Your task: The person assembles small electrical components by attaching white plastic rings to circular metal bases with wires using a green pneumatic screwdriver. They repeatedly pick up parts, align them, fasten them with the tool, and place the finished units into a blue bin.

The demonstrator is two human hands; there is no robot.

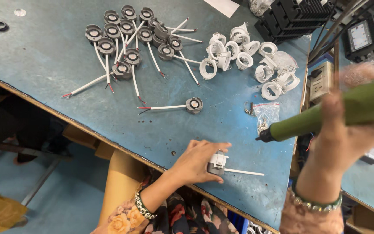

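One small clear plastic bag of screws (265,113) lies centre-right; my left hand (198,162) pinches a grey-white lamp fitting (217,164), my right hand (347,130) grips a green electric screwdriver (325,117).

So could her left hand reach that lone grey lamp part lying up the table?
Probably yes. The left hand rests on a small unit by the table edge, and the bare blue table between it and the lone grey part looks free.

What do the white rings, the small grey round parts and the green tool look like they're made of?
The pile of white rings looks like moulded plastic: a uniform, slightly glossy white. The small grey round parts with white leads seem to be cast metal, dull and matt, though grey plastic is possible. The green tool in the right hand has a matt body, probably plastic, with a black tip.
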